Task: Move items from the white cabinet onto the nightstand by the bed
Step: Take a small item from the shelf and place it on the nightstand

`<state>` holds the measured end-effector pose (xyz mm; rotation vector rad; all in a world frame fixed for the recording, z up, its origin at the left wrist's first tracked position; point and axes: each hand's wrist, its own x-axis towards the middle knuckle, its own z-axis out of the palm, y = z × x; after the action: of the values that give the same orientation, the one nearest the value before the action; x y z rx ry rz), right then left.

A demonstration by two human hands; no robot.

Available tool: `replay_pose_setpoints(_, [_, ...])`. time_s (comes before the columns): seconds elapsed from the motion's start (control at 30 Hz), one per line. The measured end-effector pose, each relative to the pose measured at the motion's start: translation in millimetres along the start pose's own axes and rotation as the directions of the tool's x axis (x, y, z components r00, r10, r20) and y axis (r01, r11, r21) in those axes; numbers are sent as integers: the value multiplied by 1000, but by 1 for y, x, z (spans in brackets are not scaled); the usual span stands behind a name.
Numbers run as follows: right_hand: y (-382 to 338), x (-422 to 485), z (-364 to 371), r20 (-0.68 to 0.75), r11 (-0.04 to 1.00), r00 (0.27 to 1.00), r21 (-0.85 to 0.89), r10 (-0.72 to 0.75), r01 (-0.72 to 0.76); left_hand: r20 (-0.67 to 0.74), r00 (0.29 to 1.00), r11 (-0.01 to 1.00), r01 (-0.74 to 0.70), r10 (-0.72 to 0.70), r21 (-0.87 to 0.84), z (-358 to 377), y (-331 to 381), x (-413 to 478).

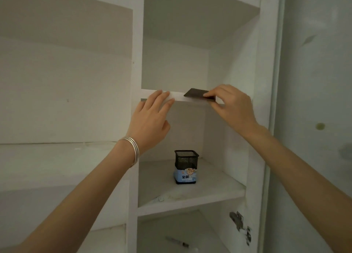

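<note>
I face the white cabinet (137, 66) with open shelves. A thin dark flat card-like item (196, 94) lies at the front edge of an upper shelf (179, 96), partly over the edge. My right hand (232, 108) pinches its right end between thumb and fingers. My left hand (152, 119), a silver bangle at its wrist, rests with fingers spread on the same shelf edge, left of the item, holding nothing. One shelf lower stands a black mesh pen holder (185, 166) with a blue label.
A pen-like object (177, 242) lies on the lowest visible shelf. A metal hinge (238, 221) is fixed to the cabinet's right side wall. A pale wall or door panel (314, 100) runs along the right. The wider left compartments hold nothing visible.
</note>
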<state>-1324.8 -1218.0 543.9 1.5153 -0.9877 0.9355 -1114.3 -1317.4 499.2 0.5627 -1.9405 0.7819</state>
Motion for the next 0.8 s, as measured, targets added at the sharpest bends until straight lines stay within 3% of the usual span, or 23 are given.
replay_pose_setpoints(0.13, [-20,-31,-8,-43,991,991,-14,-130,129,-30,1000,999,-12,10,-51,-8,9,-25])
replay_pose_setpoints(0.3, [-64,-72,-13,-74,970,967,-14,-243,242,30,999,998,38,-37,-51,-23,9,-83])
replay_pose_setpoints(0.47, [-135,-133,0,-45,966,987,203,-156,161,194,949,969,245,-248,40,-49,7,-183])
replay_pose_setpoints(0.67, [-241,-185,28,79,816,990,575,-118,51,425,801,907,366,-421,209,-96,12,-301])
replay_pose_setpoints(0.8, [-308,-193,41,120,640,985,768,-126,-11,488,628,795,463,-606,392,-143,20,-367])
